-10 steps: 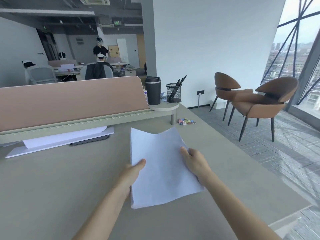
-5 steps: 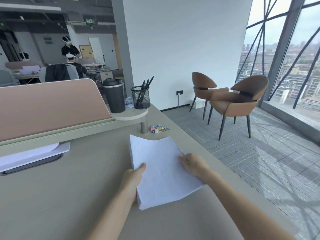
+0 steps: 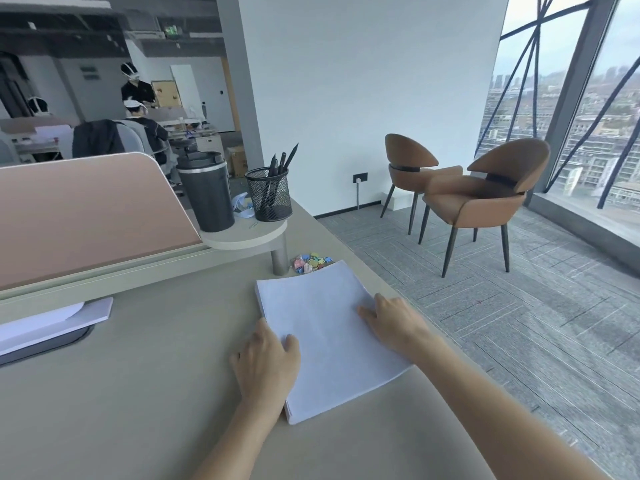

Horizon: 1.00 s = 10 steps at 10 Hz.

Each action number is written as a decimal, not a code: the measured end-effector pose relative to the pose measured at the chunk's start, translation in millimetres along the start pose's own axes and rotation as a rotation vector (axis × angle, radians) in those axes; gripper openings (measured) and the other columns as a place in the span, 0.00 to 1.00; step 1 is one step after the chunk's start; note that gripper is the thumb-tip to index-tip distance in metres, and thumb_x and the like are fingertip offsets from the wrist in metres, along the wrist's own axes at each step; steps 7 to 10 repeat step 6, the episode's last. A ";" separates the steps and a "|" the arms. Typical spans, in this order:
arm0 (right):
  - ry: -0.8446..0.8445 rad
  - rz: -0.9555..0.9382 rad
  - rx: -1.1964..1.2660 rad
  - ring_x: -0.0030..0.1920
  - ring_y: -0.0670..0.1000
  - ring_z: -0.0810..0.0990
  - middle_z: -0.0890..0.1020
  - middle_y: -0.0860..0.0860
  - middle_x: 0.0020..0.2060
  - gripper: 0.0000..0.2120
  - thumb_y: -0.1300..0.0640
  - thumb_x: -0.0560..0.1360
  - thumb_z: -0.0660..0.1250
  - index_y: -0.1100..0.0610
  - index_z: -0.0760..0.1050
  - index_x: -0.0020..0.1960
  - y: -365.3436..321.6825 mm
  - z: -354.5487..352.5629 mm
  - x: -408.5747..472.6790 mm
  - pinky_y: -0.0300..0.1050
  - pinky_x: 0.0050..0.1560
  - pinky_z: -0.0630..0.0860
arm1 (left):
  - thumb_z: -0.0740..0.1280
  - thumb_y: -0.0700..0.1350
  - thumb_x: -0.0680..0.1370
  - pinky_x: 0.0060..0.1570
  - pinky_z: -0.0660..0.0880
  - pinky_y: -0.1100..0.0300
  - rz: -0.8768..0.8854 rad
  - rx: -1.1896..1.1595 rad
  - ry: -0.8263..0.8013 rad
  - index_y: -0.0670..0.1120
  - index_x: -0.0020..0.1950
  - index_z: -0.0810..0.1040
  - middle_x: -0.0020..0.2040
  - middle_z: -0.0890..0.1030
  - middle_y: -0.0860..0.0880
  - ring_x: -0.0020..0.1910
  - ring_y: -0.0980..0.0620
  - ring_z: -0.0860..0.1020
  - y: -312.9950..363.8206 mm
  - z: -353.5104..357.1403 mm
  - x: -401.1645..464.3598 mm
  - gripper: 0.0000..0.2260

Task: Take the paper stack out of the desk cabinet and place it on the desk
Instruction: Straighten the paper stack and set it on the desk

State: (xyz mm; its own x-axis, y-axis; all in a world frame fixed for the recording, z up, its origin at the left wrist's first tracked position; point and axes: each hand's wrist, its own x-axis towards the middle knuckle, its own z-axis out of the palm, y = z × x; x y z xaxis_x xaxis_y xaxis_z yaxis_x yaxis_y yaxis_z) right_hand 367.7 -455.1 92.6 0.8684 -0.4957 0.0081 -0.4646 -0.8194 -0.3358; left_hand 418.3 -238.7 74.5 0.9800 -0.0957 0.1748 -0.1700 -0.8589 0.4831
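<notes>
The white paper stack [image 3: 329, 336] lies flat on the beige desk [image 3: 138, 393], near its right edge. My left hand [image 3: 266, 363] holds the stack's left edge, with the thumb on the top sheet and the fingers down by the desk. My right hand [image 3: 394, 322] holds the right edge, its fingers lying across the top sheet. The desk cabinet is out of view.
Coloured clips [image 3: 311, 262] lie just beyond the stack. A black cup [image 3: 206, 191] and a mesh pen holder [image 3: 269, 195] stand on a raised round shelf. A pink divider panel [image 3: 86, 209] runs along the back. Two brown chairs [image 3: 481, 199] stand on the floor to the right.
The stack has come down from a slight lift and now lies flat on the desk, further right. Both hands stay at its edges. The view has turned right.
</notes>
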 end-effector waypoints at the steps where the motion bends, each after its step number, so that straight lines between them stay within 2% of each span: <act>1: 0.044 -0.054 -0.056 0.56 0.62 0.81 0.81 0.60 0.56 0.24 0.40 0.81 0.54 0.61 0.72 0.57 4.1 3.4 8.1 0.50 0.43 0.68 | 0.57 0.53 0.76 0.53 0.65 0.50 -0.029 0.057 0.032 0.46 0.53 0.72 0.51 0.82 0.47 0.55 0.44 0.75 1.4 9.4 2.5 0.13; 3: 0.044 -0.088 -0.194 0.59 0.61 0.80 0.81 0.58 0.57 0.25 0.41 0.82 0.51 0.60 0.73 0.59 4.7 4.7 15.4 0.52 0.49 0.71 | 0.57 0.54 0.75 0.51 0.64 0.50 -0.052 0.071 0.048 0.46 0.48 0.71 0.49 0.80 0.48 0.52 0.44 0.74 0.4 17.1 7.1 0.12; 4: 0.043 -0.115 -0.304 0.61 0.59 0.80 0.80 0.57 0.59 0.27 0.41 0.83 0.48 0.60 0.75 0.62 0.7 3.4 13.7 0.52 0.55 0.73 | 0.57 0.54 0.74 0.50 0.64 0.50 -0.052 0.077 0.050 0.47 0.47 0.70 0.48 0.80 0.48 0.51 0.45 0.74 0.5 15.5 4.0 0.12; 5: 0.046 -0.083 -0.321 0.63 0.59 0.77 0.76 0.57 0.61 0.28 0.40 0.82 0.48 0.60 0.72 0.66 -3.4 -3.2 11.7 0.53 0.56 0.73 | 0.57 0.56 0.76 0.53 0.64 0.50 -0.069 0.068 0.021 0.47 0.55 0.73 0.53 0.80 0.47 0.55 0.45 0.74 2.8 12.9 2.7 0.16; 6: 0.137 -0.068 -0.219 0.63 0.60 0.75 0.74 0.57 0.61 0.28 0.39 0.81 0.51 0.59 0.65 0.70 -6.0 -8.2 1.5 0.54 0.51 0.75 | 0.56 0.60 0.77 0.58 0.64 0.49 -0.059 0.046 0.025 0.47 0.71 0.67 0.60 0.77 0.46 0.62 0.45 0.73 1.8 1.9 -4.7 0.26; 10: 0.137 -0.068 -0.219 0.63 0.60 0.75 0.74 0.57 0.61 0.28 0.39 0.81 0.51 0.59 0.65 0.70 -6.0 -8.2 1.5 0.54 0.51 0.75 | 0.56 0.60 0.77 0.58 0.64 0.49 -0.059 0.046 0.025 0.47 0.71 0.67 0.60 0.77 0.46 0.62 0.45 0.73 1.8 1.9 -4.7 0.26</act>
